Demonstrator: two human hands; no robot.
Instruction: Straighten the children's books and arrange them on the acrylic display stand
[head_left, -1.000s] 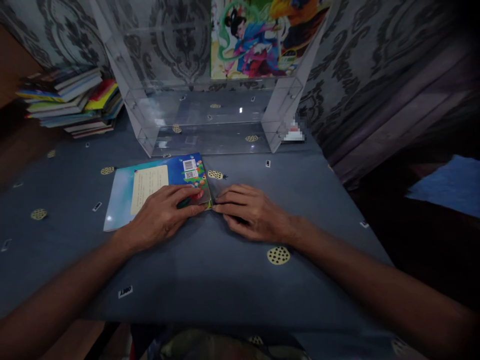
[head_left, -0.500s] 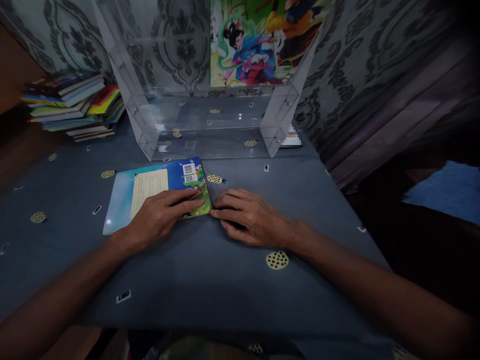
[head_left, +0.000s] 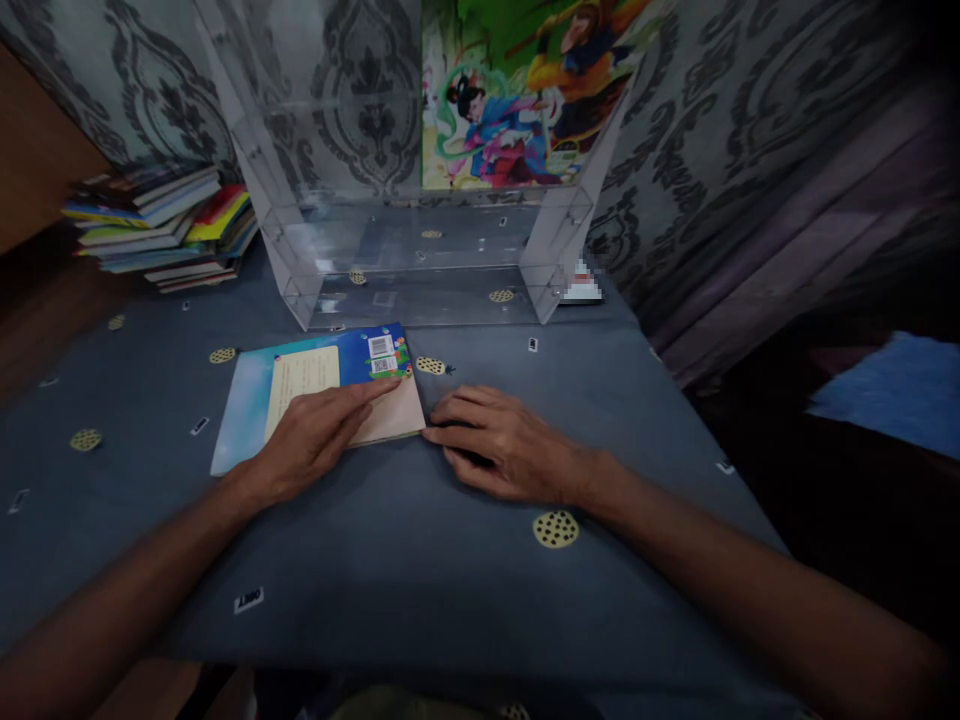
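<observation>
A thin picture book (head_left: 251, 395) lies on the cloth-covered table, its blue back cover with a barcode facing up. At its lower right, a pale surface shows where the green cover corner was. My left hand (head_left: 315, 435) rests across the book's lower part, fingers stretched out and the index finger along the edge of the pale area. Its palm hides part of the book. My right hand (head_left: 499, 440) lies on the table just right of the book, fingers loosely bent and apart, one fingertip touching the book's lower right corner.
Behind the book stands a clear acrylic rack (head_left: 427, 300) with a colourful illustrated book (head_left: 495, 130) on its upper right. A pile of books (head_left: 161, 225) sits at the back left. The table's right edge drops off near a curtain (head_left: 750, 270).
The book's lower right corner has turned from green cover to a pale surface. My left fingers have drawn closer together. My right hand has stayed nearly still.
</observation>
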